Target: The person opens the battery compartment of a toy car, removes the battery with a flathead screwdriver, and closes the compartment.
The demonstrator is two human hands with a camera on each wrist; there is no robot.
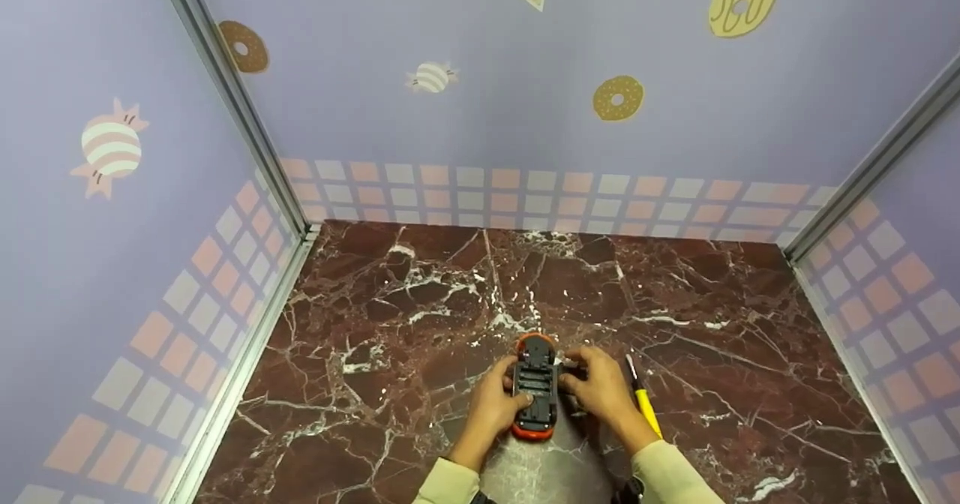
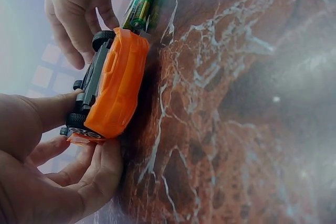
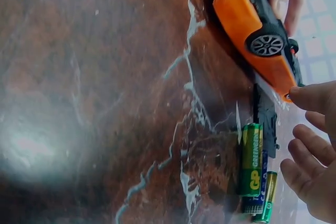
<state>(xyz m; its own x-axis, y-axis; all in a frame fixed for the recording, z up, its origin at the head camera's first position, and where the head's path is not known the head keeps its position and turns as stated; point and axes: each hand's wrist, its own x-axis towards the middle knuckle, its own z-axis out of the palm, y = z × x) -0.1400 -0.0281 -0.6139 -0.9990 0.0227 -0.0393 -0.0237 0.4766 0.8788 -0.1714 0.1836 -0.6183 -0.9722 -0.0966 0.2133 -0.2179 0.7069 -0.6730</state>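
Observation:
An orange toy car point(image 1: 534, 430) lies wheels up, its black underside point(image 1: 535, 406) showing a slotted battery bay. My left hand point(image 1: 493, 406) grips it from the left, thumb over the underside and fingers beneath the body in the left wrist view. On the other side is my right hand point(image 1: 602, 390), fingers loosely bent, with the thumb right at one end of the car in the right wrist view. Beside those fingers lie a green GP battery point(image 3: 252, 161), a blue battery point(image 3: 254, 204) and another green battery point(image 3: 270, 198), with a black plastic piece point(image 3: 266, 121) behind them.
A screwdriver with a yellow handle point(image 1: 647, 412) lies just right of my right forearm. The dark red marbled tabletop point(image 1: 420, 294) is bounded by lilac panels point(image 1: 510, 76) at the back and both sides, with metal corner posts point(image 1: 232, 99).

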